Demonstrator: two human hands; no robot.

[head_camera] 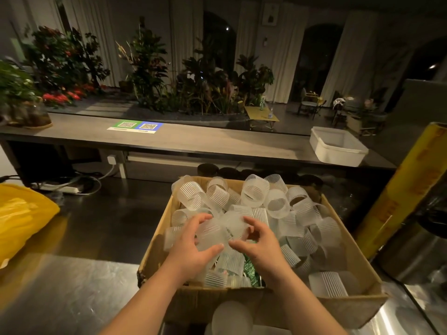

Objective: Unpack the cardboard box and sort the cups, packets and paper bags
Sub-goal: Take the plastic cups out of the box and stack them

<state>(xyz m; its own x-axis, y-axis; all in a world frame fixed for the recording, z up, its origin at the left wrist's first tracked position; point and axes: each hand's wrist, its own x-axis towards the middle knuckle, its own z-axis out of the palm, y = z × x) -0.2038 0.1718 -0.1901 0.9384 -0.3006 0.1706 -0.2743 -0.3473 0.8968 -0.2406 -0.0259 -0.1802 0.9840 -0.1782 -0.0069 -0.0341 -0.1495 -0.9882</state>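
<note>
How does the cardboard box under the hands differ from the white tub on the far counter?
Material: the cardboard box is brown card; the white tub is smooth plastic. Contents: the box is heaped with ribbed frosted cups; the tub shows none. Place: the box sits on the near steel worktop; the tub stands on the grey counter beyond. Both are open-topped and rectangular.
</note>
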